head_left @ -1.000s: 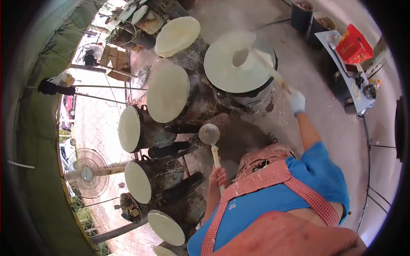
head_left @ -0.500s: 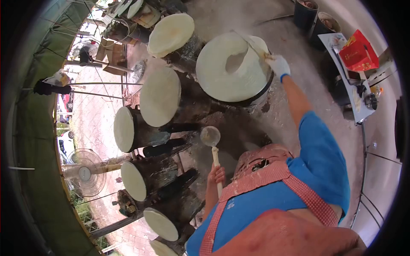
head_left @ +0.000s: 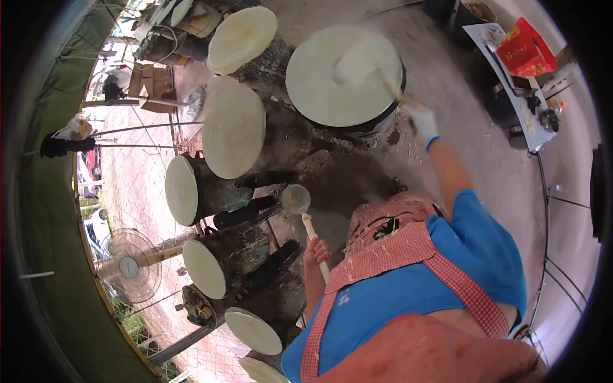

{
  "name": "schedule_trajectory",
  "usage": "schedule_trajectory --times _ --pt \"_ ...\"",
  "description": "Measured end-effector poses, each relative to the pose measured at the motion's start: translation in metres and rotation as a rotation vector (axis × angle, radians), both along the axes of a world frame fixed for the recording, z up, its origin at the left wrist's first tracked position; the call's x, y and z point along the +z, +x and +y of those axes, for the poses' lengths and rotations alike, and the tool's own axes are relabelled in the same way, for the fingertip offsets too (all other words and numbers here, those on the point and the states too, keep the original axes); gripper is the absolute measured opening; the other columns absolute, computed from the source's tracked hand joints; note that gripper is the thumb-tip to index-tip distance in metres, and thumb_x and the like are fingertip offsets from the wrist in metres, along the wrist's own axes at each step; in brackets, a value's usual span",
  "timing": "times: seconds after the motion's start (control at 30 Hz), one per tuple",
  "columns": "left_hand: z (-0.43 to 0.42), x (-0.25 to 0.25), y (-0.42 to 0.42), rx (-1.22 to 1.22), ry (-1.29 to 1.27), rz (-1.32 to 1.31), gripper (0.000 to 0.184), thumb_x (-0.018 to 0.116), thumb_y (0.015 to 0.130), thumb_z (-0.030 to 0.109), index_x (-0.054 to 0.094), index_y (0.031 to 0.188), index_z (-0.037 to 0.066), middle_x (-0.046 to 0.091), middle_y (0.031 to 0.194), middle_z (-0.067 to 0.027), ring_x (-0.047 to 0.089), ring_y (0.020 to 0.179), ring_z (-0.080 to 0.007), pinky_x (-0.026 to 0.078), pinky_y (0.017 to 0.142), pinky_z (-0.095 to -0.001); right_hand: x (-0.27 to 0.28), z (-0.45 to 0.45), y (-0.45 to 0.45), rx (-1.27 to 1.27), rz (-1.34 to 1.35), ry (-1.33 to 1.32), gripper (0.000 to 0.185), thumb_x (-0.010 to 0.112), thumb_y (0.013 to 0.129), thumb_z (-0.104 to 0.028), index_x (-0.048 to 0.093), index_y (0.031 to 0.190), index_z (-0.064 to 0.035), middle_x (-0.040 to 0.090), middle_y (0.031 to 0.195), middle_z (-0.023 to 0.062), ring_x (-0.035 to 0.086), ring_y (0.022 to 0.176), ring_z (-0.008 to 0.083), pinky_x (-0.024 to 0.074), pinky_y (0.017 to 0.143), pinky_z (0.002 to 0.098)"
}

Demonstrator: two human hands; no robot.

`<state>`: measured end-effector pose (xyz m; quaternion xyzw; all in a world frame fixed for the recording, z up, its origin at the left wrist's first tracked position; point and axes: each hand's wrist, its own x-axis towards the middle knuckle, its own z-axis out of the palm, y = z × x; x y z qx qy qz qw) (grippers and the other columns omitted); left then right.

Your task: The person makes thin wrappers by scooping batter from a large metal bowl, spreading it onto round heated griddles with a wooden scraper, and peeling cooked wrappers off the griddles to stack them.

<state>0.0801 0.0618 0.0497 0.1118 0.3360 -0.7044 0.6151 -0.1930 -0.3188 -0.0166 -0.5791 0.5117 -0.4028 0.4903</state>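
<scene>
My right hand (head_left: pixel 421 124), in a white glove with a blue cuff, is closed on the handle of a flat wooden-handled scraper (head_left: pixel 388 84). Its blade, smeared by motion, lies on the pale batter (head_left: pixel 319 83) covering a large round griddle (head_left: pixel 385 119). A small darker patch shows near the middle of that batter. Lower down, my bare left hand (head_left: pixel 317 251) is wrapped around the pale handle of a ladle (head_left: pixel 296 199). The ladle's round bowl hangs over the dark floor, apart from the griddles.
Several more round griddles with pale tops stand on dark drum stoves to the left, such as this one (head_left: pixel 234 132). A fan (head_left: pixel 129 266) is at lower left. On the right, a narrow table (head_left: pixel 536 131) holds a red bag (head_left: pixel 525 49).
The scraper's blade has swept across the batter, and the bare patch there has become smaller. My left hand still grips the ladle. The whole view has shifted slightly.
</scene>
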Motion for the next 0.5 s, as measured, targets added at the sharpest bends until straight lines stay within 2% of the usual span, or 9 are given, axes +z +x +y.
schedule_trajectory --times 0.07,0.13,0.17,0.23,0.3,0.33,0.4,0.43,0.5 --pt "-0.003 -0.011 0.006 0.006 -0.037 0.085 0.034 0.037 0.093 0.024 0.036 0.063 0.008 0.026 0.05 0.0027 0.027 0.039 -0.0068 0.026 0.033 -0.0213 -0.055 0.018 0.017 -0.014 -0.091 -0.066 0.027 0.06 0.078 -0.02 0.063 0.098 -0.0024 0.061 0.071 0.0019 0.05 0.057 0.0077 0.0399 0.05 0.0238" --pt "0.0 -0.01 0.011 0.024 -0.056 0.156 0.035 0.037 0.093 0.024 0.035 0.061 0.009 0.026 0.049 0.0028 0.028 0.039 -0.0073 0.026 0.033 -0.022 0.01 0.052 0.04 -0.013 -0.065 0.34 0.029 0.062 0.077 -0.022 0.063 0.101 -0.0042 0.058 0.066 -0.0022 0.044 0.052 0.0062 0.0365 0.047 0.0242" --pt "0.0 -0.005 0.012 0.018 0.018 0.166 0.035 0.038 0.092 0.025 0.035 0.061 0.009 0.027 0.049 0.0028 0.028 0.038 -0.0077 0.026 0.032 -0.0226 0.038 0.052 0.029 0.034 -0.051 0.359 0.033 0.064 0.076 -0.024 0.063 0.103 -0.0047 0.061 0.071 -0.0003 0.049 0.059 0.0071 0.0402 0.053 0.0255" --pt "0.002 -0.01 0.02 0.014 0.071 0.158 0.036 0.039 0.092 0.027 0.035 0.06 0.01 0.028 0.048 0.0027 0.029 0.037 -0.008 0.026 0.032 -0.0232 0.015 0.021 0.004 -0.008 0.096 0.242 0.034 0.064 0.076 -0.024 0.062 0.103 -0.0026 0.063 0.074 0.0017 0.052 0.064 0.0088 0.042 0.058 0.027" --pt "0.018 -0.035 0.029 -0.136 -0.268 0.102 0.036 0.041 0.091 0.028 0.035 0.059 0.011 0.029 0.047 0.003 0.029 0.035 -0.0073 0.026 0.032 -0.0218 0.045 -0.014 -0.008 -0.116 0.168 0.127 0.032 0.059 0.079 -0.027 0.061 0.104 -0.0075 0.064 0.076 0.0077 0.059 0.066 0.0166 0.0444 0.06 0.0304" --pt "0.018 -0.036 0.031 -0.145 -0.289 0.089 0.036 0.041 0.091 0.028 0.035 0.059 0.011 0.029 0.047 0.003 0.029 0.035 -0.0073 0.026 0.032 -0.0218 0.04 -0.035 -0.009 -0.124 0.154 0.106 0.032 0.059 0.079 -0.027 0.061 0.104 -0.0075 0.064 0.076 0.0077 0.059 0.066 0.0166 0.0444 0.06 0.0304" --pt "0.019 -0.036 0.032 -0.136 -0.239 0.059 0.036 0.044 0.089 0.029 0.036 0.059 0.012 0.029 0.045 0.0036 0.027 0.034 -0.0065 0.025 0.032 -0.0207 0.024 -0.072 -0.004 -0.276 0.703 -0.228 0.027 0.052 0.083 -0.033 0.062 0.1 -0.0142 0.064 0.082 0.0143 0.062 0.071 0.0279 0.046 0.061 0.0376" --pt "0.013 -0.036 0.033 -0.137 -0.244 0.05 0.036 0.044 0.089 0.029 0.036 0.059 0.012 0.029 0.045 0.0036 0.027 0.034 -0.0065 0.025 0.032 -0.0207 0.024 -0.078 0.003 -0.108 0.826 -0.254 0.026 0.047 0.084 -0.037 0.061 0.098 -0.02 0.061 0.083 0.0186 0.059 0.075 0.0341 0.0461 0.063 0.0416" --pt "0.006 -0.033 0.034 -0.104 -0.142 0.126 0.039 0.039 0.091 0.035 0.039 0.063 0.009 0.032 0.046 -0.0002 0.029 0.033 -0.0118 0.027 0.033 -0.0252 0.028 -0.071 0.007 0.053 0.909 -0.373 0.027 0.046 0.084 -0.038 0.061 0.097 -0.02 0.059 0.077 0.0179 0.058 0.07 0.0334 0.0455 0.061 0.0419"
